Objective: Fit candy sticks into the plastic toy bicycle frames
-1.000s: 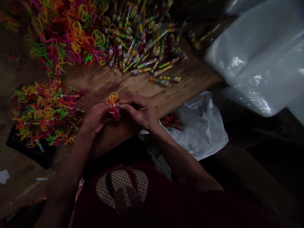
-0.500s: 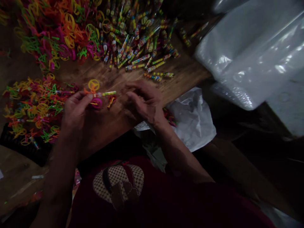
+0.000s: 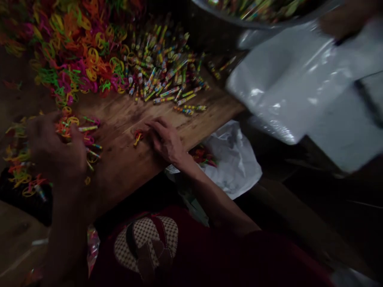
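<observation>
My left hand (image 3: 56, 149) hovers over a small heap of bright plastic pieces with candy tubes (image 3: 88, 128) at the left. It is somewhat blurred, with thumb and fingers apart and nothing seen in its grasp. On the wooden board my right hand (image 3: 167, 142) rests with its fingers loosely stretched and holds nothing. Just left of its fingertips lies a small red and yellow plastic piece (image 3: 138, 137). Farther back is a big heap of orange, yellow, green and pink plastic pieces (image 3: 89, 52), beside a spread of thin clear tubes filled with coloured candy (image 3: 161, 75).
A white plastic bag (image 3: 236, 159) with colourful pieces inside hangs at the board's right edge. Large clear plastic bags (image 3: 278, 79) lie at the right. A round metal basin (image 3: 221, 16) holds more tubes at the back. Another person's hand (image 3: 347, 20) shows at the top right.
My left hand has moved left over the small heap and let go of the plastic piece with the candy tube. My right hand has lowered towards the board. The view has shifted slightly.
</observation>
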Demonstrator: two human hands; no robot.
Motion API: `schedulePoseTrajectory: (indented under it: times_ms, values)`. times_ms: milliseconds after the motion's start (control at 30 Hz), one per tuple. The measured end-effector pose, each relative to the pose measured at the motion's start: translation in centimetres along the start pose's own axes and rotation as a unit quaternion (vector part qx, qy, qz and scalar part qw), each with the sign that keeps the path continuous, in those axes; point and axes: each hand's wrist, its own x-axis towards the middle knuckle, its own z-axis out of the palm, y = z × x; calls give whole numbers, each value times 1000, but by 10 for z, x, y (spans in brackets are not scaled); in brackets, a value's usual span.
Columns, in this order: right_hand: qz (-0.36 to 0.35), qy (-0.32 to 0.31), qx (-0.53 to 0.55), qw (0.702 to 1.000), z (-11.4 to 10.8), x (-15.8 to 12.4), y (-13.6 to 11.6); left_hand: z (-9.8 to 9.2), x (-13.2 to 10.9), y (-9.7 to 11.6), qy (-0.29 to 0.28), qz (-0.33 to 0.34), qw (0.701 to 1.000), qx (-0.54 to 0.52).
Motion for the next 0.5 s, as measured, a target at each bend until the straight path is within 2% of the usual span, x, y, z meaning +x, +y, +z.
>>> schedulePoseTrajectory:
  times_ms: [33, 67, 100, 133, 167, 233, 300, 367, 500]
  values:
    - [10, 28, -11, 999, -5, 1, 5, 14, -8, 12, 84, 22, 996, 17]
    - [18, 61, -27, 998, -13, 2, 12, 29, -15, 23, 53, 65, 996, 5]
    - [24, 93, -48, 994, -21, 3, 19, 46, -22, 34, -6, 107, 994, -10]
    - [31, 122, -75, 989, -31, 4, 26, 62, -26, 42, -27, 131, 991, 2]
    - [38, 143, -108, 983, -41, 5, 32, 77, -29, 49, -63, 149, 987, 16]
    - [59, 160, -171, 970, -57, 8, 44, 98, -30, 56, -99, 153, 982, 57]
    - [75, 140, -211, 965, -67, 10, 53, 108, -26, 58, -122, 143, 979, 78]
    - [76, 108, -223, 966, -69, 11, 58, 109, -20, 58, -132, 139, 979, 66]
    - [63, 62, -236, 968, -67, 15, 59, 105, -15, 66, -166, 162, 970, -75]
